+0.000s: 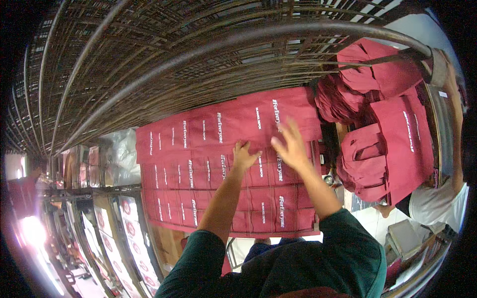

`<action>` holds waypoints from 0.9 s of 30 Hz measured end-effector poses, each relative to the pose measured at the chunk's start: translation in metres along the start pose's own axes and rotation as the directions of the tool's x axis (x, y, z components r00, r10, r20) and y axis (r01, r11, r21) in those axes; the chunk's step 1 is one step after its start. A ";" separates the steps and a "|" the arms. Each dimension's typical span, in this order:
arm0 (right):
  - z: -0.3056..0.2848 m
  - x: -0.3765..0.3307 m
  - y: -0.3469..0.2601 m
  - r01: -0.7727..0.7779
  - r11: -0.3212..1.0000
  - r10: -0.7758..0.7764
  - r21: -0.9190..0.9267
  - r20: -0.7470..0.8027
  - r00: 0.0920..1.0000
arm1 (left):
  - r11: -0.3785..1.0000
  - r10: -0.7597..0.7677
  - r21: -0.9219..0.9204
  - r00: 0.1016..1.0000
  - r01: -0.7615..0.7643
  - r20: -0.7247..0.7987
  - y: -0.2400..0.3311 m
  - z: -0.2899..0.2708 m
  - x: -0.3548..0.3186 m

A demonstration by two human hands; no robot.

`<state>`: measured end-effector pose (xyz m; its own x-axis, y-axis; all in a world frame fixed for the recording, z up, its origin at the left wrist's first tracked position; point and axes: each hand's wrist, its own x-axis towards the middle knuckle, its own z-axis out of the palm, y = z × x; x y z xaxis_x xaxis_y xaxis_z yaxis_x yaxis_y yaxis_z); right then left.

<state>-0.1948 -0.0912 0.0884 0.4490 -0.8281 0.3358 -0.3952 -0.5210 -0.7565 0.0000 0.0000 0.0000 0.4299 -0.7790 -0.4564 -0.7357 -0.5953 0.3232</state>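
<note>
Red printed fabric sheets (253,196) lie in a broad layer. Left hand (245,157) — fingers parted, right of the layer's centre. Right hand (292,149) — fingers spread, blurred, near the layer's right edge; contact unclear.

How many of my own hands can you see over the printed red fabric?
2: your left hand, near the middle of the printed red fabric, and your blurred right hand, to its right. Both show; whether the right one touches is unclear.

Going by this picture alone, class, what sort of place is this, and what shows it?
Probably a printing or bag-making workshop: rows of red printed pieces, a large wire-mesh rack, and what look like red bags at the right.
</note>
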 end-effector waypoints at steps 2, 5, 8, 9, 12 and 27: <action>-0.033 -0.041 -0.042 0.126 0.991 -0.126 0.048 -0.002 0.992 | 1.000 0.006 0.003 1.000 -0.006 0.004 0.001 -0.010 -0.009; -0.111 -0.096 -0.053 0.220 0.971 -0.229 -0.091 -0.105 0.968 | 0.995 0.037 -0.082 0.986 -0.051 -0.165 0.028 -0.024 -0.036; -0.193 -0.131 -0.029 0.008 0.877 -0.208 -0.481 -0.365 0.907 | 0.964 0.204 -0.078 0.895 -0.254 -0.397 0.002 -0.010 -0.060; -0.224 -0.133 -0.027 -0.167 0.745 -0.178 -0.646 -0.433 0.884 | 0.942 0.229 -0.125 0.869 -0.312 -0.439 0.001 -0.010 -0.077; -0.278 -0.144 -0.018 -0.391 0.599 -0.010 -0.699 -0.495 0.869 | 0.914 0.288 -0.120 0.829 -0.387 -0.479 -0.012 0.008 -0.124; -0.284 -0.146 0.028 -0.496 0.541 0.145 -0.679 -0.506 0.850 | 0.874 0.324 -0.222 0.859 -0.432 -0.398 -0.111 0.011 -0.259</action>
<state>-0.4992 -0.0436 0.1781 -0.0813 -0.8845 0.4593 -0.9807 -0.0114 -0.1954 -0.0352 0.2695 0.0733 0.3392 -0.9398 0.0422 -0.7127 -0.2274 0.6635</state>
